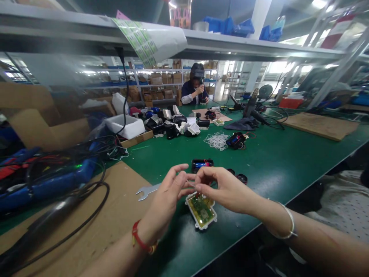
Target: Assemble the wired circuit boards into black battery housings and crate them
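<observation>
My right hand [220,188] pinches thumb and forefinger together around something thin and pale, too small to make out. Just left of it, my left hand [173,186] has its fingers stretched and apart, fingertips close to the right hand's. Below both hands a circuit board [203,211] in a white-edged housing, with a yellowish glossy surface, lies on the green table. Behind the fingers sits a black holder [202,164] with a blue cylindrical cell and a red wire. A metal open-ended wrench [147,191] lies left of my left hand, partly hidden by it.
White thin loops [216,141] lie in a pile beside a black wired assembly [236,140]. Several black and white housings [175,125] crowd the back left near a white foam box [125,126]. Cables [95,184] cross brown board [115,219]. Another person [194,90] works opposite.
</observation>
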`<move>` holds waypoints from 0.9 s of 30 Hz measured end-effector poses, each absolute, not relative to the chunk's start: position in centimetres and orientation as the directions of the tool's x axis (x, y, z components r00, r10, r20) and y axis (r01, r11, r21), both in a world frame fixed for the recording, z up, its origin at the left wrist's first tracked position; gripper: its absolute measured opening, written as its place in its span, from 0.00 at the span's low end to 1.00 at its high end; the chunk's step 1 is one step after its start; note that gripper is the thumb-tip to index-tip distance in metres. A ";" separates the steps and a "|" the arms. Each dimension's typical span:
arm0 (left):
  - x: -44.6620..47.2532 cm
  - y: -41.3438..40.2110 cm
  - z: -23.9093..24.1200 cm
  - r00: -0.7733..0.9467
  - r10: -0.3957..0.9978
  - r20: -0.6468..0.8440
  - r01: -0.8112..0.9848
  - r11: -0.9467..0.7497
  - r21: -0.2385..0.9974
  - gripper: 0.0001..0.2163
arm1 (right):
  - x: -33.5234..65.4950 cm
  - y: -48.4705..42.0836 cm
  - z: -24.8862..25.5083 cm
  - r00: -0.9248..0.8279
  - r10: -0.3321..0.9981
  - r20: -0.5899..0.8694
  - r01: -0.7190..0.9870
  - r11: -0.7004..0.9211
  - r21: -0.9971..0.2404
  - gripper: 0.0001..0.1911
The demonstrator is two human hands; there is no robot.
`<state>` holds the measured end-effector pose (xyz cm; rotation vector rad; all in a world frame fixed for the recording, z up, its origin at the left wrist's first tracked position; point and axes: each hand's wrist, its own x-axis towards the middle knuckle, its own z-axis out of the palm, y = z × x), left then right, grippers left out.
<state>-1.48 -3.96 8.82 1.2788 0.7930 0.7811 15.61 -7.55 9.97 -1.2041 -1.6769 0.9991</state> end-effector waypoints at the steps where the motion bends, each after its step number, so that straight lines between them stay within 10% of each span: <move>1: -1.6 -4.1 9.2 0.505 0.859 -0.085 -0.025 0.113 0.993 0.18 | 15.3 -8.2 9.7 -0.221 0.959 0.178 0.328 0.245 -0.912 0.05; 8: -2.5 -6.1 12.2 0.568 0.802 -0.184 0.062 0.181 0.982 0.15 | 15.2 -11.4 8.9 0.002 0.957 0.289 0.282 0.277 -0.919 0.09; 14: -2.3 -7.5 11.5 0.618 0.782 -0.078 0.276 -0.123 0.953 0.17 | 13.4 -12.4 8.0 -0.026 0.975 0.219 0.251 0.218 -0.943 0.14; 24: -2.7 -6.3 10.8 0.681 0.721 -0.128 0.683 -0.563 0.466 0.09 | 14.4 -12.9 6.2 -0.137 0.989 -0.062 -0.192 -0.088 -0.977 0.12; 27: -3.0 -4.8 10.1 0.732 0.658 -0.177 0.636 -0.567 0.523 0.07 | 15.1 -13.3 4.9 -0.146 0.977 -0.154 -0.216 -0.183 -0.959 0.15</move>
